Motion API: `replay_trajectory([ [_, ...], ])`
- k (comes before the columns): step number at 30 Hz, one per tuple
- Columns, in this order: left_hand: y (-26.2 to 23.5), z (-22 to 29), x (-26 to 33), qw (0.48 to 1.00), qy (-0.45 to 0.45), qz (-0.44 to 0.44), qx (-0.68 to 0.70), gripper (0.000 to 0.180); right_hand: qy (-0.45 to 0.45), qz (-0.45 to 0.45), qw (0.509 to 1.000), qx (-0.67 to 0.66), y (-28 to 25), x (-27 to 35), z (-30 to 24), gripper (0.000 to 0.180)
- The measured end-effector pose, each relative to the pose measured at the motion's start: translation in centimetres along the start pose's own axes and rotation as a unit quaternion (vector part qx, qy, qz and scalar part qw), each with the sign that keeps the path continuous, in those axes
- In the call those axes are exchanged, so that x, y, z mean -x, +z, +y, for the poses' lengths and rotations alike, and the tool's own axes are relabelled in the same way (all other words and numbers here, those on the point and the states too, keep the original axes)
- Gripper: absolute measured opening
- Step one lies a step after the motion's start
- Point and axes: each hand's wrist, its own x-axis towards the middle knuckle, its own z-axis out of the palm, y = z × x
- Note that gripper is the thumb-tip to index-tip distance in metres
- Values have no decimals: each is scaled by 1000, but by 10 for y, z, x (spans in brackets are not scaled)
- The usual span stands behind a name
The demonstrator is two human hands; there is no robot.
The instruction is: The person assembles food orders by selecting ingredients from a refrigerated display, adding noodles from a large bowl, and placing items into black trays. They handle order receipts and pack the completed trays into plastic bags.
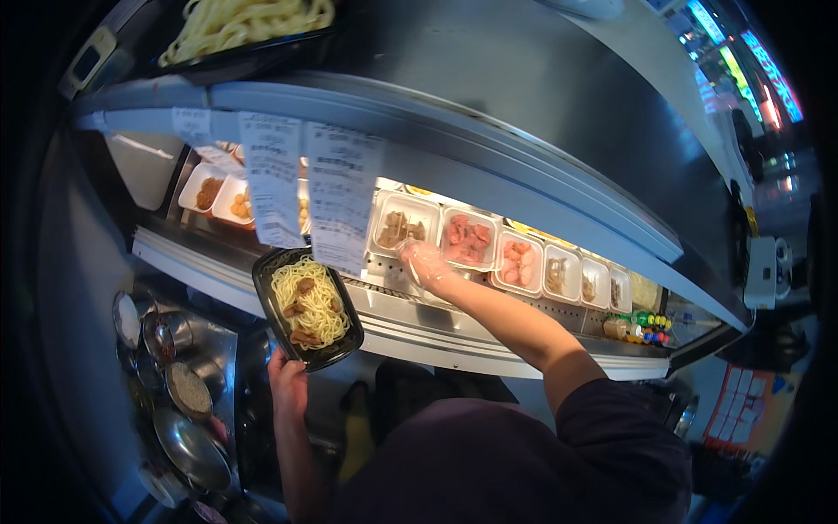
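Note:
My left hand (286, 382) grips the near edge of a black plastic tray (335, 352), which is tilted. In it lie pale yellow noodles (325, 307) with several brown meat pieces (305, 337) on top. My right hand (424, 265), in a clear plastic glove, reaches to the near rim of a white tub (424, 206) of grey-brown meat slices (400, 227). Its fingers are bunched at the tub's edge; whether anything is between them is hidden. Just right of that hand sits a white tub of pink-red meat (467, 237).
Paper slips (340, 196) hang from the cooler's frame (524, 166) over the tubs. Farther right stand a tub of pink sausages (518, 262), smaller tubs and several capped bottles (642, 329). Metal bowls (192, 447) crowd the lower left. Thick noodles (253, 26) lie atop the cooler.

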Motion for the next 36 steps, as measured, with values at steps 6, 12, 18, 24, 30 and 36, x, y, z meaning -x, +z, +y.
replay_trajectory([
  [6, 37, -3, -12, 998, -24, -47, -33, 54, 87, -120, 989, -28, 7, 3, 11, 26],
  [12, 65, -24, 10, 999, 1, -10, -32, 43, 189, -132, 972, -48, -78, 30, 55, 36],
  [18, 85, -55, 38, 999, 2, 42, 31, 44, 38, -26, 999, 3, -50, 117, 108, 26],
  [24, 80, -57, 28, 998, 6, 52, 25, 24, 16, -131, 991, -33, -54, 112, 103, 24],
  [30, 32, -30, -21, 999, 16, 39, -3, 16, 137, -133, 964, -183, -99, 16, 73, 31],
  [36, 20, -9, -82, 999, 37, 27, 8, 16, 67, 13, 994, 91, -15, -210, 137, 39],
])
